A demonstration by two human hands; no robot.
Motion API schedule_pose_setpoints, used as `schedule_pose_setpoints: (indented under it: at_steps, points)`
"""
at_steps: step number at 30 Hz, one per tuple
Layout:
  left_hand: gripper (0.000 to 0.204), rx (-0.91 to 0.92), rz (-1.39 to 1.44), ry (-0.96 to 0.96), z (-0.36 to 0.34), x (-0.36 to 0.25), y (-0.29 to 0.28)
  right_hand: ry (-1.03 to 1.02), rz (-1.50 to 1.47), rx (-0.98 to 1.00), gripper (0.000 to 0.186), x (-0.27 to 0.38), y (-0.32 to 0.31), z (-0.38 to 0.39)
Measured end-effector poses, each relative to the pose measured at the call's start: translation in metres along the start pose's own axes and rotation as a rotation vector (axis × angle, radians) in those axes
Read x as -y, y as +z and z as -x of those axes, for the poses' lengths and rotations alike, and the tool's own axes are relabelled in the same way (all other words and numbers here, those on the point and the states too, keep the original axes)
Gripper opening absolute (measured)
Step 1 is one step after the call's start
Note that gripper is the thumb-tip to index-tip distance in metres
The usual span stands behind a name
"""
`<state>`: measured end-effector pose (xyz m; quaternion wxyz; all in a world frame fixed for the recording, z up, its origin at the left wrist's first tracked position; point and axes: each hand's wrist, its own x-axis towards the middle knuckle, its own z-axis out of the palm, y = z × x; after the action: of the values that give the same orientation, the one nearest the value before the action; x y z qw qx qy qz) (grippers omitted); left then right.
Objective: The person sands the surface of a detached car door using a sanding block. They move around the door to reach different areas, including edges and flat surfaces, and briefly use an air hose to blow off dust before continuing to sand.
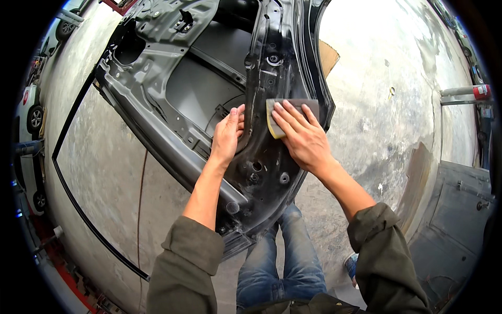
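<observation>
A bare car door [209, 78] in black and grey lies in front of me, inner side up, its window frame reaching out to the left. My right hand [303, 133] presses a thin grey sanding sponge [275, 124] with a yellowish edge flat against the door's dark right-hand part. The fingers lie across the sponge, and the thumb is hidden. At the rim of the large inner opening, my left hand [226, 138] has its fingers curled at the panel edge. Some of those fingertips are hidden. Around both hands the panel shows holes, pale scuffs and dusty marks.
Below the door are my legs in jeans [285, 256] on a stained concrete floor [376, 115]. A piece of cardboard [328, 57] pokes out beyond the door's right edge. Grey metal panels [449, 209] stand at the right. Parked cars [34, 118] line the left side.
</observation>
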<state>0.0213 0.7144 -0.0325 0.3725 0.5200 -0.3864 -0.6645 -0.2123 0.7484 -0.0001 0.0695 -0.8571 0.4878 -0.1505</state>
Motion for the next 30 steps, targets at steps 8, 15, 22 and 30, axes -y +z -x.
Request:
schedule_pose_setpoints:
  at_steps: [8,15,22,30]
  points:
    - [0.064,-0.246,-0.619,0.079,-0.011,0.000,0.036,-0.043,-0.358,0.250,0.061,0.125,-0.003,0.124]
    - [0.055,-0.442,-1.137,-0.001,-0.003,-0.011,0.063,0.417,-0.509,-0.181,0.061,0.104,-0.034,0.180]
    - [0.058,-0.449,-1.133,0.061,-0.007,-0.002,0.064,0.290,-0.295,-0.144,0.051,0.082,0.006,0.104]
    - [0.062,-0.466,-1.117,0.075,-0.010,0.000,0.052,0.400,-0.528,-0.131,0.070,0.099,0.009,0.120]
